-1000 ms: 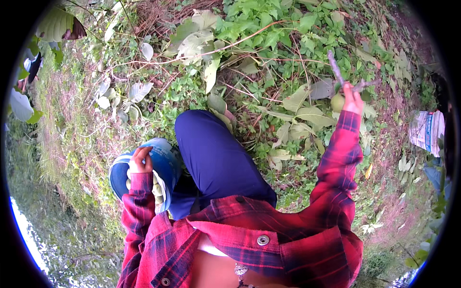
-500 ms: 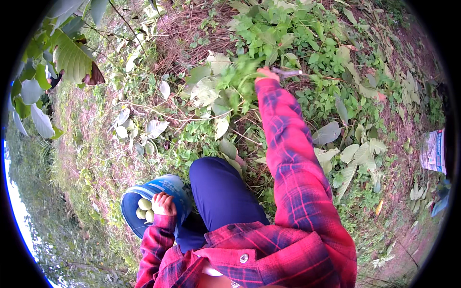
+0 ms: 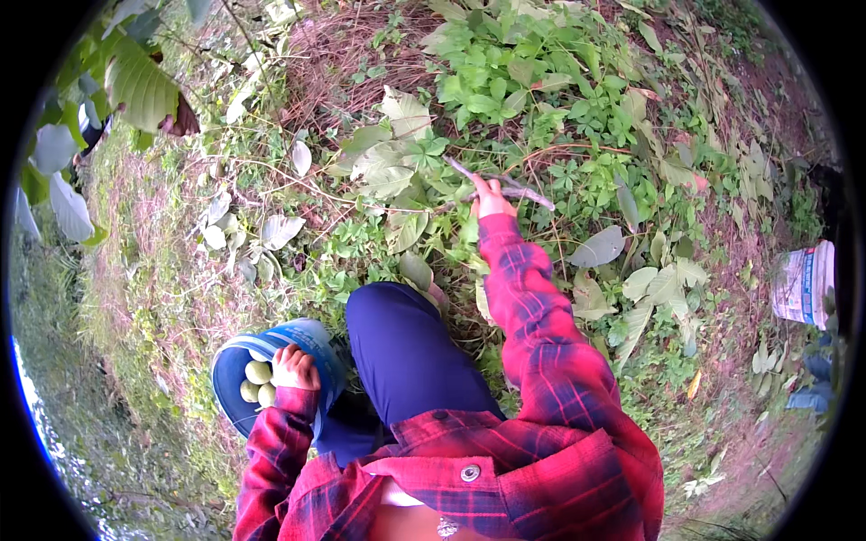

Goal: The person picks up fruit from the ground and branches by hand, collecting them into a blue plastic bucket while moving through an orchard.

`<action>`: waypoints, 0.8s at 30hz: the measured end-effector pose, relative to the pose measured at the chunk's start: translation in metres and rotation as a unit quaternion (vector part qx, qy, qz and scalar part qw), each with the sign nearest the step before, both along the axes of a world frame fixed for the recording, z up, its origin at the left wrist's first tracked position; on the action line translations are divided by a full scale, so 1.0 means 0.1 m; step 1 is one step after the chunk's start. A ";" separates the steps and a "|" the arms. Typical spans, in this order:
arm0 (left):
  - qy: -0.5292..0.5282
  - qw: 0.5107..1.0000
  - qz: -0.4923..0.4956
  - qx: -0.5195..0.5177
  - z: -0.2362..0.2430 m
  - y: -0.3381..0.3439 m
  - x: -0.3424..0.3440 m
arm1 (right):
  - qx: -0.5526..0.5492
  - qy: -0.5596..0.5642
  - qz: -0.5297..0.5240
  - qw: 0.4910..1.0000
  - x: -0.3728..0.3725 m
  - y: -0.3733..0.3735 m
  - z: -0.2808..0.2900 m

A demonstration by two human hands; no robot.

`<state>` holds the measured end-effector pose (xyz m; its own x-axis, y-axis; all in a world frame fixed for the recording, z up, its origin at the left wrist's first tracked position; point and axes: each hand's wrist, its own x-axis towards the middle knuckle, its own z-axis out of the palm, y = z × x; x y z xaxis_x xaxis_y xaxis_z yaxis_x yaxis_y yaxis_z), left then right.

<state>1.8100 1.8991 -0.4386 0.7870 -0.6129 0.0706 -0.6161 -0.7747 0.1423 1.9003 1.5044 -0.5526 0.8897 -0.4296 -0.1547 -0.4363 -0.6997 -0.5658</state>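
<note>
My left hand [image 3: 293, 368] grips the rim of a blue bucket [image 3: 232, 388], which is tilted beside my knee and has several round pale-green fruits [image 3: 258, 373] inside. My right hand [image 3: 489, 197] reaches out over low plants and fallen leaves, its fingers closed on a forked grey stick [image 3: 534, 195]. Whether a fruit is still under the fingers of that hand cannot be made out. My bent knee [image 3: 406, 343], in dark blue trousers, lies between the two arms.
A white bucket [image 3: 801, 281] stands at the far right, with blue fabric [image 3: 807, 397] below it, unclear what. Big leaves on branches [image 3: 135, 90] hang at the upper left. Large fallen leaves [image 3: 397, 117], vines and green plants cover the ground ahead.
My right arm has swung left and stretched forward with the stick, which has turned. The green fruit by that hand no longer shows. My left hand stays on the bucket, whose fruits are more visible.
</note>
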 end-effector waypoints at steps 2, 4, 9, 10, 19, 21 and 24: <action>-0.019 0.999 -0.009 -0.029 0.00 0.02 0.06 | -0.003 -0.216 -0.013 0.976 -0.21 -0.04 0.11; -0.018 0.999 -0.002 -0.035 -0.01 0.03 0.11 | 0.304 -0.220 -0.060 0.925 -0.43 -0.10 0.14; -0.026 0.995 -0.003 -0.095 -0.14 0.17 0.15 | 0.698 -0.173 -0.068 0.692 -0.90 0.74 1.50; -0.017 0.993 -0.012 -0.114 -0.19 0.17 0.15 | 0.733 -0.154 -0.023 0.662 -0.96 1.05 1.71; 0.020 0.994 0.099 -0.051 -0.33 0.13 0.09 | 0.296 -0.145 0.196 0.923 -1.12 2.82 2.34; 0.083 0.988 0.130 0.032 -0.23 0.14 0.06 | 0.313 -0.134 0.173 0.924 -1.26 2.84 2.39; 0.147 0.975 0.149 0.078 0.09 0.13 -0.13 | 0.342 -0.100 0.107 0.928 -1.51 2.77 2.37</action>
